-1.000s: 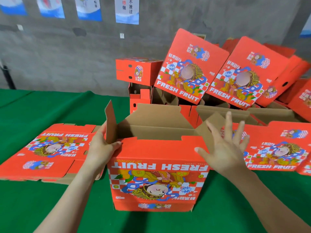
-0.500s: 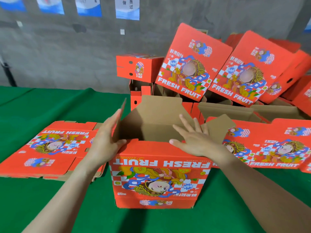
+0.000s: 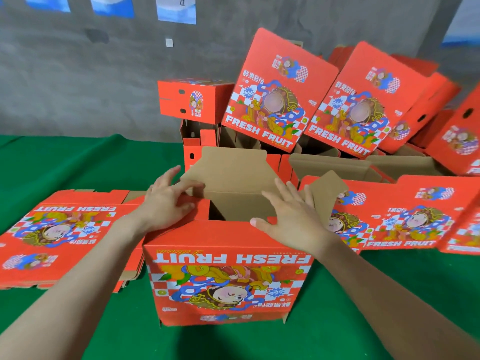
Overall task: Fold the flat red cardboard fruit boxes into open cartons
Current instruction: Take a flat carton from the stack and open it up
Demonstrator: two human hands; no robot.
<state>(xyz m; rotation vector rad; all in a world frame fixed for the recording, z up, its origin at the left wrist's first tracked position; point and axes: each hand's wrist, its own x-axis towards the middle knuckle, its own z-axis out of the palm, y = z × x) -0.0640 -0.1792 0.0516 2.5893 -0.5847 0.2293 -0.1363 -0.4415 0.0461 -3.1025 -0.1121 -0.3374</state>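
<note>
Red printed cardboard fruit carton, half-erected on green cloth: my left hand pinched its brown end flap, my right hand pressed flat-fingered on the rim; I judged square creasing essential.

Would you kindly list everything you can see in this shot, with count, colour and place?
carton: one, red outside, brown inside, centre, top open.
left stack: flat boxes, red, on the cloth at left; number hidden.
right boxes: at least two, flat, red, on the cloth at right.
folded cartons: several, red, piled at the back by the wall.
cloth: one, green, under everything.
wall: grey, behind.
posters: at least four, blue and white, cut off at the top.
left hand: grips the carton's left flap.
right hand: fingers spread, on the carton's front top edge.
</note>
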